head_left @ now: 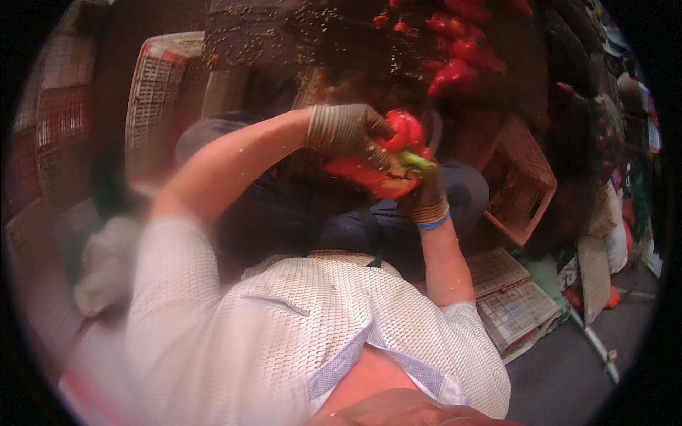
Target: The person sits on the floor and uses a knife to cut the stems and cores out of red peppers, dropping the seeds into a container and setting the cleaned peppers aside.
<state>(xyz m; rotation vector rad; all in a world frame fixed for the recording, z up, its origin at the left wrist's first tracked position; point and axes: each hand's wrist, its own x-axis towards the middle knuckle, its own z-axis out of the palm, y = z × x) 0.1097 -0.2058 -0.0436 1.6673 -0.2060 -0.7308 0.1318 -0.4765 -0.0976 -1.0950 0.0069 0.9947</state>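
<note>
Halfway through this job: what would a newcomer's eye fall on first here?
First, the bright red pepper with its green stem, held between the gloved left hand and right hand near the middle. Next, the red peppers at the top, right of centre, with pale seeds scattered to their left. Then the pale crate at upper left.

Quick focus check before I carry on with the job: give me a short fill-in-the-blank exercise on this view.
1. The left hand and right hand hold red pepper pieces with a stem coloured ____.
2. A blue band circles the person's ____ wrist.
3. The loose peppers near the top of the picture are coloured ____.
4. A pale lattice crate stands on the person's ____ side.

Missing words: green; right; red; left.
</note>
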